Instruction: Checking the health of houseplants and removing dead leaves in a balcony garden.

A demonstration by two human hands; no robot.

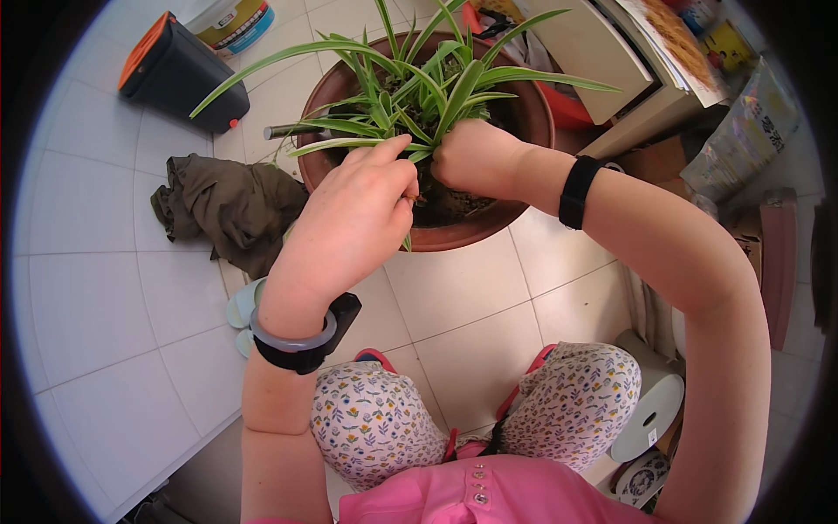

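Note:
A spider plant (454, 92) with long green, pale-edged leaves grows in a round brown pot (532, 122) in front of me. My left hand (353, 214) is over the pot's near left side, its thumb and fingers closed at the leaves. A green leaf tip (407, 242) pokes out below these fingers, over the rim. My right hand (474, 160) reaches into the pot from the right, curled into a fist low at the plant's base. Whatever its fingers grip is hidden. Dark soil (449, 208) shows beneath both hands.
A dark tube end (278, 133) juts over the pot's left rim. Left of it lie a crumpled dark cloth (231, 205) and a black bin with orange trim (179, 74). A pale cabinet (589, 57) stands at the far right. Light slippers (244, 310) rest by the left wall.

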